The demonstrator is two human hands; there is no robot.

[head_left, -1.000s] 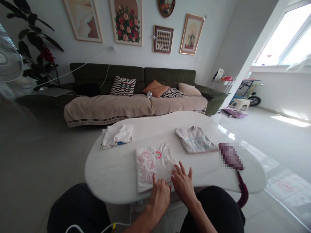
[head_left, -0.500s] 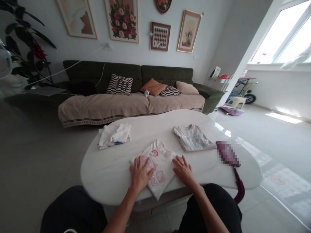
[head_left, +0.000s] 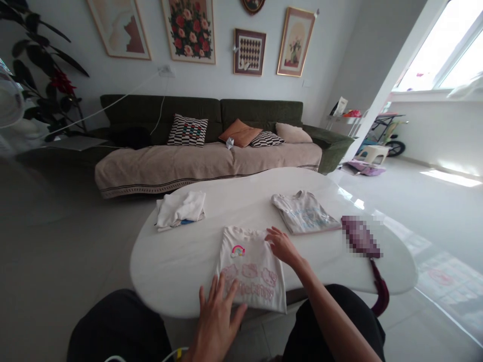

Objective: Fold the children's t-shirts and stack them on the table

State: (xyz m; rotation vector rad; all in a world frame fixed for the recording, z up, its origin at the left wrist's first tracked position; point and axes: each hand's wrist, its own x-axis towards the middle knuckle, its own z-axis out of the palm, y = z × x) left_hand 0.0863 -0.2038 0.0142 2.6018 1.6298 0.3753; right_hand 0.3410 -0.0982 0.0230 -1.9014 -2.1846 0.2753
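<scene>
Shirt (head_left: 252, 260) lies folded at the near edge of the desk (head_left: 162, 271), rainbow (head_left: 238, 251) up. From here I see the left hand (head_left: 216, 314), grip apart, fingers spread over the lower-left corner; the right hand (head_left: 284, 247) is at the upper-right, whether pinching I can't tell. Beyond lies a grey shirt (head_left: 305, 215).

The printed shirt (head_left: 252, 257) is matt cloth, the tabletop (head_left: 177, 271) smooth and faintly glossy, the floor tiles (head_left: 445, 221) shiny.

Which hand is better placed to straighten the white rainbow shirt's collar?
Probably your right hand: it is beside the collar of the folded white fabric shirt, while your left hand is at its lower end.
</scene>
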